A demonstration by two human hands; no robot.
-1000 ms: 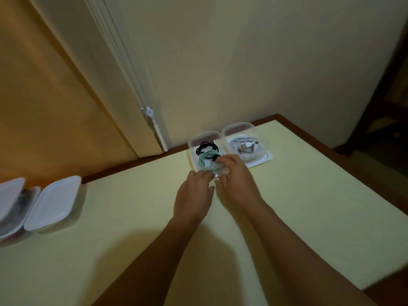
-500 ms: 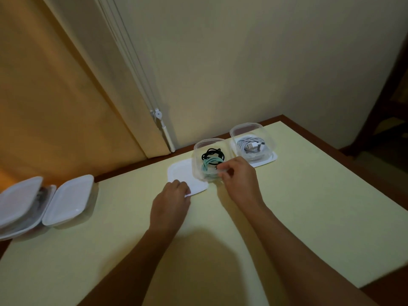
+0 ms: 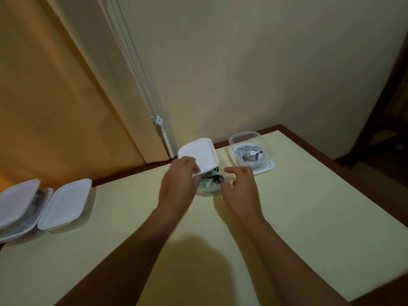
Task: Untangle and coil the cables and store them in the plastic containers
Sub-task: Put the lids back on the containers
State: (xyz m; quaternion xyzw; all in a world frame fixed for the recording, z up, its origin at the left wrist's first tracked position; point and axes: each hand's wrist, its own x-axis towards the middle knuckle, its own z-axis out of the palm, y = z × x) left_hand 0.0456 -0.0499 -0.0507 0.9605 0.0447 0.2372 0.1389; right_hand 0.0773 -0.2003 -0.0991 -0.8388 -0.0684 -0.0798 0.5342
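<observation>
Left hand now pinches the white lid, lifted off the tabletop over the container.
Right hand, loosely curled, steadies that container near the far edge; the teal and black cables lie coiled inside, so closing comes next.

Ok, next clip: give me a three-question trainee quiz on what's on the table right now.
1. True or false: the left hand holds a white lid tilted over the container with the teal and black cables.
2. Which cable sits in the uncovered container by the wall? A) white B) red C) yellow
3. How many lidded containers stand at the table's left edge, counting the nearer lidded container?

Key: 1 true; 2 A; 3 two, the second being the far-left lidded container.
</observation>
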